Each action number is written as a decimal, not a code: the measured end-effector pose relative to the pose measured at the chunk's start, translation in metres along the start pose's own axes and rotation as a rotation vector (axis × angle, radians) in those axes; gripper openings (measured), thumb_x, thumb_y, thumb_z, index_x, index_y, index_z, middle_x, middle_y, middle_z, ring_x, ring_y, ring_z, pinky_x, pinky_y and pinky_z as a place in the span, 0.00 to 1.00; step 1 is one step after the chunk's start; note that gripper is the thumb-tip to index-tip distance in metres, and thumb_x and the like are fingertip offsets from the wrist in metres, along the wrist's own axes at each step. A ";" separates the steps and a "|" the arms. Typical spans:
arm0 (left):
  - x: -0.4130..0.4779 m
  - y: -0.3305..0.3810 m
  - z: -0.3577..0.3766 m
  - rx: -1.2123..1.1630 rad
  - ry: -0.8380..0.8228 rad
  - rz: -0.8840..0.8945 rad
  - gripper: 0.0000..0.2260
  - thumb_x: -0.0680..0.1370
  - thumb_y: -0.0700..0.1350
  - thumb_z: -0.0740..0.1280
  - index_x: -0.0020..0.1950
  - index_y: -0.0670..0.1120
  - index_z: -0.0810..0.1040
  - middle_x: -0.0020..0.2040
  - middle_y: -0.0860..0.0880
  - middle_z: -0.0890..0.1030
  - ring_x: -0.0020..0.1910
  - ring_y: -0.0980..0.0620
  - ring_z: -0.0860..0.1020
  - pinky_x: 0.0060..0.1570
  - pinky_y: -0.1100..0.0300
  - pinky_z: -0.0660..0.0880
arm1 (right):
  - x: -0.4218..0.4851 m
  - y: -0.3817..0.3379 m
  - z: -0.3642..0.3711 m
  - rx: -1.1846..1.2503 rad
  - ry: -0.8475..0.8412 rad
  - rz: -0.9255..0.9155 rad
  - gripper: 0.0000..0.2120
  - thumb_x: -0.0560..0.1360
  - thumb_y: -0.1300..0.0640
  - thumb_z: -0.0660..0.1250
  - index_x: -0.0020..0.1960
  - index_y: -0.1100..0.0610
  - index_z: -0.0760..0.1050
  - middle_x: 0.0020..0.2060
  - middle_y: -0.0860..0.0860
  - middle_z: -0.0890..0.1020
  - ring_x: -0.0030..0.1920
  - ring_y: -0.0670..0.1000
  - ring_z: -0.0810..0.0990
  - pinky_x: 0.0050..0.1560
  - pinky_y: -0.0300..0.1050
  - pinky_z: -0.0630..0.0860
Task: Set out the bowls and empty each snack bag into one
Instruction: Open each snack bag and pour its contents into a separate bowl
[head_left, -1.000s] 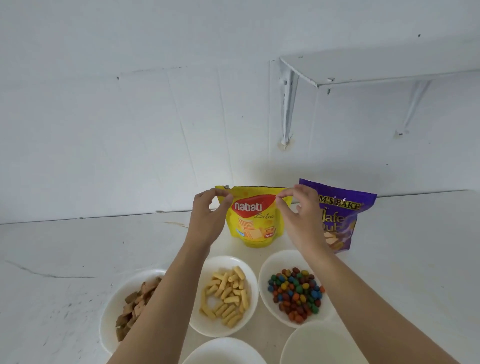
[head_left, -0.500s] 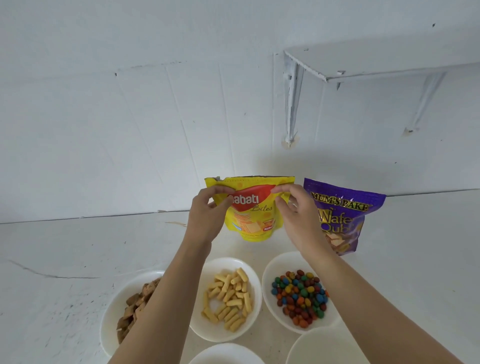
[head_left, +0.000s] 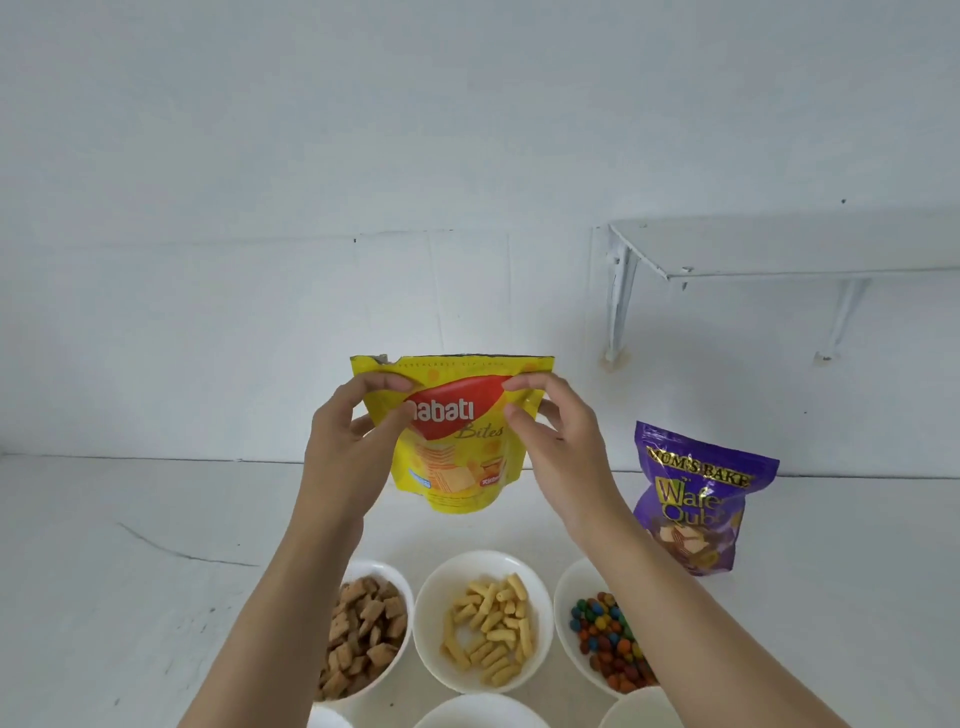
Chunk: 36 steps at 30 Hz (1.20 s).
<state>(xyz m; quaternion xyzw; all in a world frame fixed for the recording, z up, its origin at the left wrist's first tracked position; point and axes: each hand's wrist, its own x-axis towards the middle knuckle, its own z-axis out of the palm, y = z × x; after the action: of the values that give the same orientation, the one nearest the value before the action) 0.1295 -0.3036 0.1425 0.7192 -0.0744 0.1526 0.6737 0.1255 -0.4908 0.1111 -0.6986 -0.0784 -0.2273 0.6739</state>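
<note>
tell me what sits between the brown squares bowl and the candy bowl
The bowl of yellow sticks, seen in the head view, sits between the brown squares bowl and candy bowl.

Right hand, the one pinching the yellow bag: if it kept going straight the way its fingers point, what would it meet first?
The right hand points up and leftward into the yellow bag, already in its grip. Past that, likely the left hand, though depth is unclear.
</note>
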 end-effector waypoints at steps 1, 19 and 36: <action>-0.004 0.003 -0.011 0.008 0.014 0.009 0.07 0.80 0.35 0.68 0.51 0.47 0.82 0.45 0.64 0.84 0.41 0.60 0.83 0.34 0.73 0.74 | -0.003 -0.004 0.009 0.009 -0.011 0.002 0.09 0.79 0.63 0.66 0.53 0.49 0.79 0.55 0.48 0.82 0.59 0.49 0.80 0.56 0.49 0.79; -0.062 -0.015 -0.243 0.063 0.333 -0.084 0.10 0.81 0.35 0.66 0.49 0.49 0.83 0.44 0.59 0.84 0.48 0.46 0.83 0.56 0.38 0.79 | -0.071 -0.022 0.233 0.145 -0.295 0.111 0.16 0.75 0.67 0.66 0.50 0.46 0.79 0.50 0.52 0.83 0.53 0.65 0.79 0.49 0.66 0.80; -0.089 -0.083 -0.360 0.046 0.422 -0.269 0.09 0.81 0.37 0.68 0.47 0.50 0.82 0.51 0.51 0.84 0.51 0.46 0.84 0.48 0.48 0.80 | -0.112 0.031 0.354 -0.010 -0.442 0.081 0.18 0.68 0.69 0.67 0.46 0.46 0.78 0.46 0.42 0.83 0.46 0.68 0.79 0.41 0.65 0.80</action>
<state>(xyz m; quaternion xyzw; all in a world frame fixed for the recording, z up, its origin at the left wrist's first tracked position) 0.0283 0.0511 0.0518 0.6901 0.1679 0.2101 0.6719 0.1141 -0.1256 0.0400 -0.7372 -0.1948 -0.0418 0.6457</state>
